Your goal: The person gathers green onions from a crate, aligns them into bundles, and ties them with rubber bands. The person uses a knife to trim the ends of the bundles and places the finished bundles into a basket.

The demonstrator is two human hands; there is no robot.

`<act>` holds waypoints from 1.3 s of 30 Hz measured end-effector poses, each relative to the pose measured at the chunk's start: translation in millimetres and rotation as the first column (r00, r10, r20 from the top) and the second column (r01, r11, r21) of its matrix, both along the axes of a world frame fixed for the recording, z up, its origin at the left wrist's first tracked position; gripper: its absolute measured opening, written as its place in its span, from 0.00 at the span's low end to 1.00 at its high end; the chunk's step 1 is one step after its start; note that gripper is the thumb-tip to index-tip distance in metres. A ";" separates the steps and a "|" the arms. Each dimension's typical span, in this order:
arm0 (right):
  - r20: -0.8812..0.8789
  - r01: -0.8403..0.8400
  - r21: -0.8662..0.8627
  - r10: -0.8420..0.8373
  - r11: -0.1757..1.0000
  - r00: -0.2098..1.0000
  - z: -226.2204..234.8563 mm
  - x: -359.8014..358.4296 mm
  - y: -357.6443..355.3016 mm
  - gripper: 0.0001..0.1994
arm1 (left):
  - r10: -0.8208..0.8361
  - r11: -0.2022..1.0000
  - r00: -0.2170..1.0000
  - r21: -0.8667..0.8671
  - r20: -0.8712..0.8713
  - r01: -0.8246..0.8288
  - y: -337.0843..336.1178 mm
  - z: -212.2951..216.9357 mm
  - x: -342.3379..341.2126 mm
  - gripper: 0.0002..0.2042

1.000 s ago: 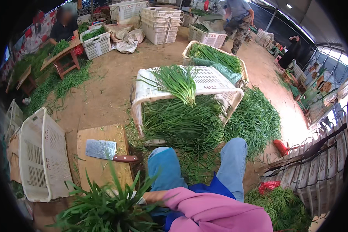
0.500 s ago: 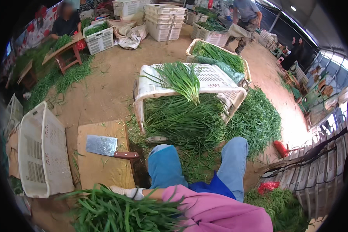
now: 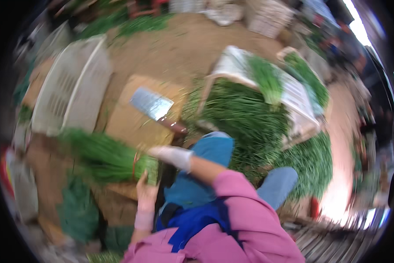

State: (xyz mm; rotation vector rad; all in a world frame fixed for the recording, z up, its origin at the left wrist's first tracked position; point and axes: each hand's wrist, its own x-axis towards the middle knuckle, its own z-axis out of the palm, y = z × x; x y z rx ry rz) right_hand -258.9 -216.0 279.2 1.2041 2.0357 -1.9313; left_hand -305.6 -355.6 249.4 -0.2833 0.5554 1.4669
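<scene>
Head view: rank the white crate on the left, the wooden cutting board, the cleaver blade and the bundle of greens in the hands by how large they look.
1. White crate, largest.
2. Wooden cutting board.
3. Bundle of greens, close to the board in apparent size; motion blur and nearness to the camera make that order unsure.
4. Cleaver blade, clearly smallest.

Whole scene motion-blurred; hands' grip on green bundle point(image 3: 105, 158) indistinct.
</scene>
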 end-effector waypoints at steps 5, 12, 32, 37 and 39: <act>0.273 0.133 -0.092 -0.104 0.987 0.957 5.9 55.1 22.9 0.34 | -0.136 0.987 0.980 -0.105 -0.148 0.121 -11.8 -6.7 -14.1 0.15; -0.173 0.334 0.453 -0.286 0.827 0.942 -28.1 79.0 18.6 0.20 | -0.167 0.986 0.310 -0.163 -0.936 0.038 -51.0 20.2 -42.7 0.12; 0.203 -0.128 0.883 -0.121 0.451 0.972 13.2 39.5 -22.6 0.50 | -0.109 0.991 0.218 -0.088 -0.970 0.105 75.5 56.2 -55.6 0.13; 0.347 -0.332 0.935 -0.131 0.123 0.929 31.7 21.8 22.4 0.44 | 0.024 0.998 0.334 0.044 -0.942 0.052 83.3 42.9 -59.9 0.17; 0.322 -0.319 0.947 -0.076 0.043 0.944 33.2 18.1 23.3 0.31 | -0.035 0.996 0.422 0.005 -0.906 0.094 74.0 23.5 -53.6 0.18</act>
